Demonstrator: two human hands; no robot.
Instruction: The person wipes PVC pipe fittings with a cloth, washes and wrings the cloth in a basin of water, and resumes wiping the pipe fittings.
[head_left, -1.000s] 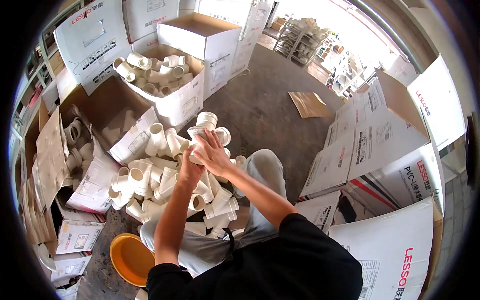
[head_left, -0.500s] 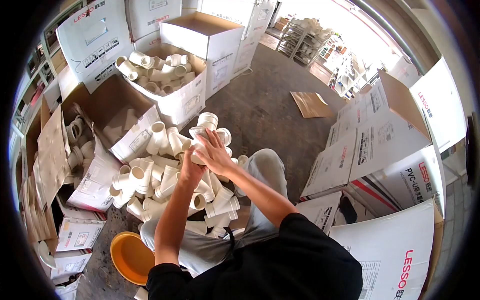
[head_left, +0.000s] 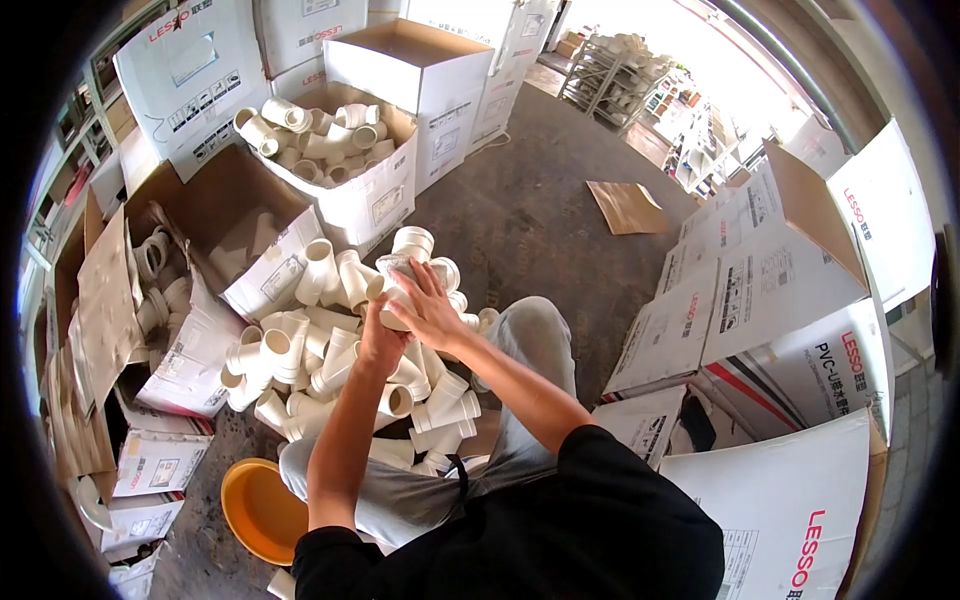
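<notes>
A white plastic pipe fitting (head_left: pixel 394 317) is between my two hands, above a heap of similar fittings. My left hand (head_left: pixel 382 345) is closed round its near left side, with the thumb pointing up. Across the top lies my right hand (head_left: pixel 432 305), its fingers pressed forward over a greyish, cloth-like patch (head_left: pixel 396 266); whether that is a rag cannot be made out. Just beyond the fingertips is the open round end of a white fitting (head_left: pixel 413 240). My hands cover much of the held piece. Loose branched fittings (head_left: pixel 275 348) lie piled on the left, close to my legs.
Cartons of fittings stand at the left, including a filled box (head_left: pixel 370 205) and a partly filled one (head_left: pixel 270 285). An orange basin (head_left: pixel 265 510) sits by my left knee. Large cartons (head_left: pixel 765 290) line the right. A flat cardboard piece (head_left: pixel 627 208) lies on the floor.
The camera view has shifted very slightly. Both hands keep almost the same place and hold on the fitting.
</notes>
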